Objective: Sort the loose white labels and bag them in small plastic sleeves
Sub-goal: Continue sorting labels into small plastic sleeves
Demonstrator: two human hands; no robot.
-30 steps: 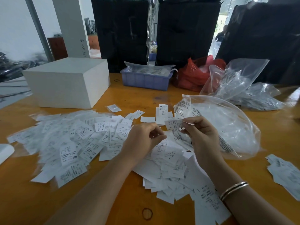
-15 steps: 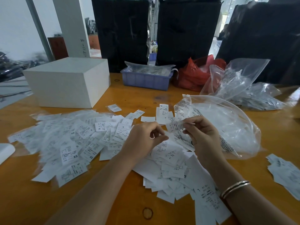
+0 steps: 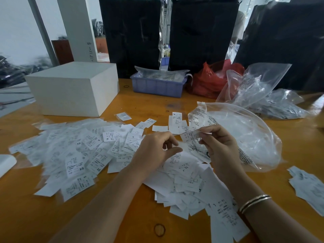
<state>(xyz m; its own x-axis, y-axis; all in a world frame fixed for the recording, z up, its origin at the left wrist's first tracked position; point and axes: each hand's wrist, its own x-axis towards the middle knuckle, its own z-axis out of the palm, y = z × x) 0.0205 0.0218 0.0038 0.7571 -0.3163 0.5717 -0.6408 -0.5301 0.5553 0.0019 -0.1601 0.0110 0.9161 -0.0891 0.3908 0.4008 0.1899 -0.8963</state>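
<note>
R hand (image 3: 221,146) pinches one white label (image 3: 191,136) by its end btwn thumb & fingertips, held up over the pile w/ print toward the camera; prob. so the size mark can be read before it's sorted. L hand (image 3: 157,149) hovers just beside it, fingers curled, thumb near forefinger, nothing visibly in it; can't tell if a thin sleeve sits there; looks poised to take the label or open a sleeve. Loose labels (image 3: 184,174) heaped on the worktop (image 3: 26,216) under & in front of both hands, within easy reach; to the L a spread of already sleeved labels (image 3: 75,155), XS, S, XL marks showing. Big clear bag (image 3: 245,135) lies open just R of the R hand, likely the labels' source. Small stack of labels (image 3: 308,186) kept well apart at far R, maybe one sorted size. White box (image 3: 75,86), blue tray (image 3: 157,85) at back.
</note>
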